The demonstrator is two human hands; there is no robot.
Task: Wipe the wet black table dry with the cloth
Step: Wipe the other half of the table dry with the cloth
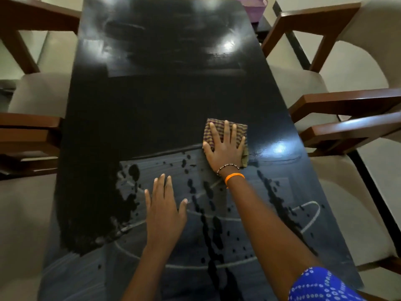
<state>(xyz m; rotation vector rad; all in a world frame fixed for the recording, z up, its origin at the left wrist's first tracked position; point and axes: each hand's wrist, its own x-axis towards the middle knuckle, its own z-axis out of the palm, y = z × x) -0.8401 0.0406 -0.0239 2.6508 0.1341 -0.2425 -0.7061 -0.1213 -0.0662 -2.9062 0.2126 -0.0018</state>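
Left hand (166, 210) flat on wet table (152, 105); right hand (224, 146) apparently atop cloth (225, 132).

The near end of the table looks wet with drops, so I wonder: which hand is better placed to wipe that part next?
Right. The right hand already presses flat on the cloth, just beyond the drops. The left hand lies bare on the table.
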